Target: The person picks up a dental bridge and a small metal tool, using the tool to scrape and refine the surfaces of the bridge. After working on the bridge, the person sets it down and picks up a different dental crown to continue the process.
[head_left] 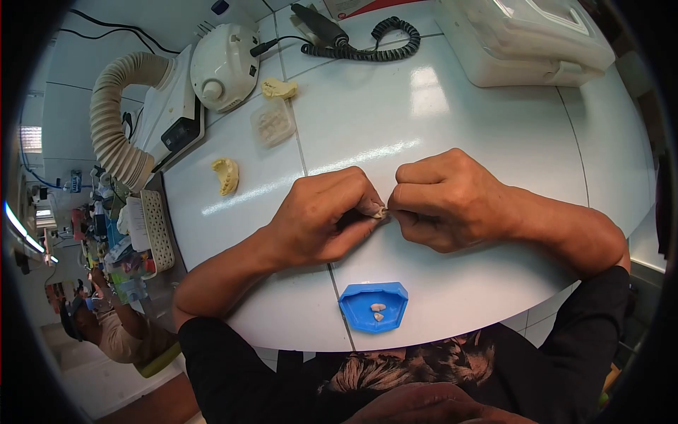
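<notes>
My left hand [328, 215] pinches a small off-white, tooth-like piece [381, 212] between thumb and fingertips, above the middle of the table. Right beside it, my right hand [452, 201] is closed, its fingers curled in and its fingertips at the piece. Whatever those fingers hold is hidden. Nearer to me, a blue angular dish [351, 305] sits close to the table's front edge. Two small whitish, tooth-like bits [378, 307] lie in it.
Yellow dental casts [226, 176] and a clear plastic box [272, 124] lie at left. Behind are a white control unit [224, 67], ribbed hose [113, 106], handpiece with coiled cord [321, 27] and lidded case [526, 42]. A person [116, 328] sits at far left.
</notes>
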{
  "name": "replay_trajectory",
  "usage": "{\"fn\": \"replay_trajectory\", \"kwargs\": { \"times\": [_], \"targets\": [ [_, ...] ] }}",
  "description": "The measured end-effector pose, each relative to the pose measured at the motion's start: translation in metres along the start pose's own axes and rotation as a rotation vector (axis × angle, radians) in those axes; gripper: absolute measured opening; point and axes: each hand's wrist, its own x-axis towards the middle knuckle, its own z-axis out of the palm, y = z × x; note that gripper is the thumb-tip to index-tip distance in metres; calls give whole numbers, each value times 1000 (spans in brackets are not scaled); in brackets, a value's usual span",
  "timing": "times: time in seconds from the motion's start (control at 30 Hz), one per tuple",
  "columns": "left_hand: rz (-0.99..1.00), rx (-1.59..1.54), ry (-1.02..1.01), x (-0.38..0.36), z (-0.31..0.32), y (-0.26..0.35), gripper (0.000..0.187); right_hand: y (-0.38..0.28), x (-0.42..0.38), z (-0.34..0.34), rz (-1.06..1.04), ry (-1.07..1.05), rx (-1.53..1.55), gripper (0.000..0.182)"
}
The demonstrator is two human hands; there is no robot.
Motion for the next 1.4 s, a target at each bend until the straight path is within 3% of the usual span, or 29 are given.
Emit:
{"fn": "replay_trajectory", "kwargs": {
  "times": [0.47,0.57,0.67,0.8,0.9,1.0,1.2,1.4],
  "targets": [
    [-48,-59,-25,1,-4,-1,28,-4,1,-1,49,72,-145,15],
    [-149,-229,27,-1,-5,-2,21,-2,5,-11,232,233,-11,6],
    [-238,-413,88,-2,-5,-7,17,-1,7,-13,360,203,142,5],
    [-245,-490,96,-4,-6,-15,14,-3,8,-13,310,158,87,4],
    [-390,-593,71,-2,-12,-7,13,-5,10,-11,288,165,81,3],
    [-400,-633,85,0,-13,-3,12,-7,11,-11,271,153,63,4],
    [-225,-535,105,-3,-7,-13,11,-8,12,-12,269,128,37,5],
    [-353,-522,49,-4,-10,-6,14,-9,10,-8,265,109,-42,7]
  ]
}}
